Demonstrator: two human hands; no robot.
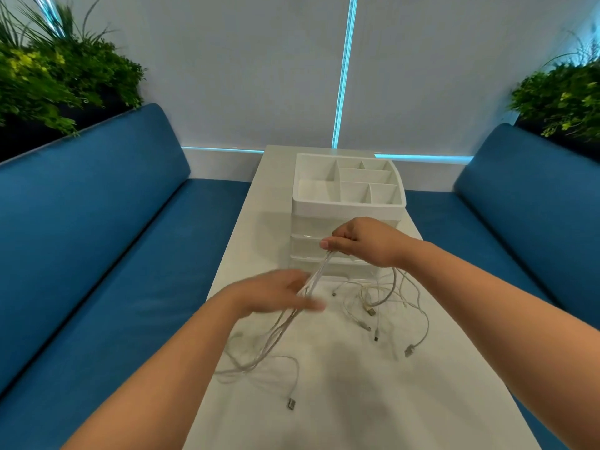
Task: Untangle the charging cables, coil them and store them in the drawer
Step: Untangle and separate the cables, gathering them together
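Head view: unlabelled cables [316,274] in right hand [363,243]

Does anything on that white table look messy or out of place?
Yes: the white charging cables sprawl in a loose tangle in front of the drawer organizer. The right hand pinches several strands, which run down past the blurred left hand. Nothing looks broken or spilled.

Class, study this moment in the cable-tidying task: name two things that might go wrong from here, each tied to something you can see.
1. The right hand pinches several strands of the lifted cables at once; pulling might tighten the tangle rather than free one cable.
2. The loose cables still lie knotted on the table beside the drawer unit; dragging the lifted bundle could pull their plugs along, perhaps off the edge.
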